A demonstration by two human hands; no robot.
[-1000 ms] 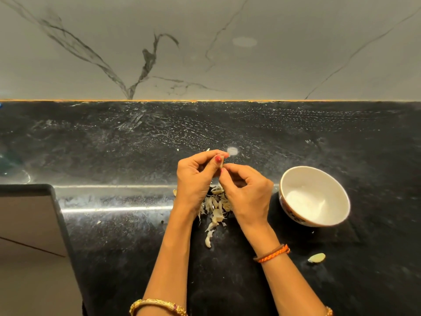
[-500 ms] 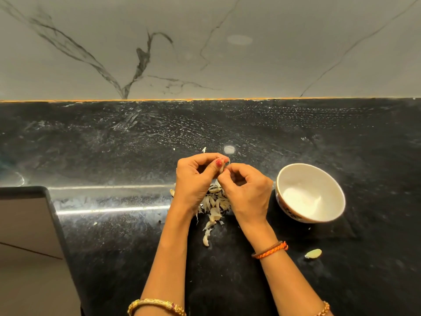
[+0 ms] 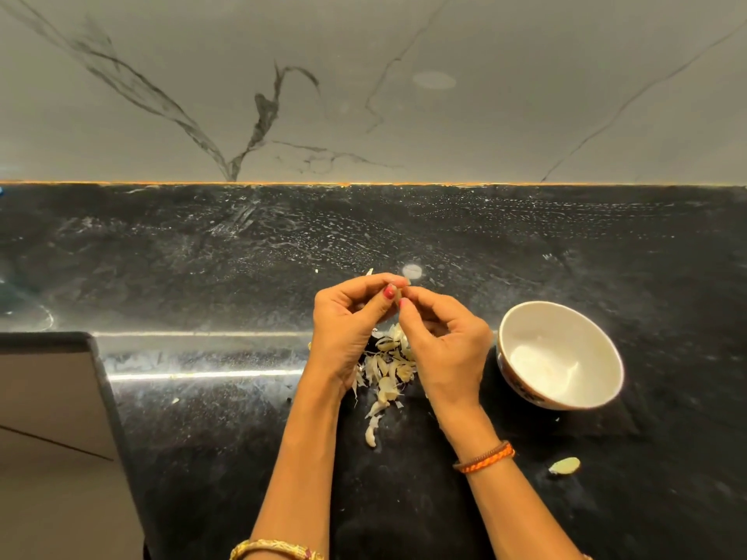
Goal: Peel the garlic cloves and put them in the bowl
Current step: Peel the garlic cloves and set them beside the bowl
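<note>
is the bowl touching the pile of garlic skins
Apart. The head view shows the bowl standing right of the right hand, while the pile of garlic skins lies between the two hands, with hand and bare black counter separating them.

Landmark: bowl (image 3: 560, 353), on countertop (image 3: 202, 276). Just left of bowl, right hand (image 3: 444, 341); further left, touching it at the fingertips, left hand (image 3: 347, 321). Between those fingertips, garlic clove (image 3: 398, 293), left of bowl and above the counter. Under both hands, left of bowl, peel pile (image 3: 386, 373) on countertop. Nearer than bowl, slightly right: lone peel scrap (image 3: 565, 466). Behind bowl, wall (image 3: 404, 95).
</note>
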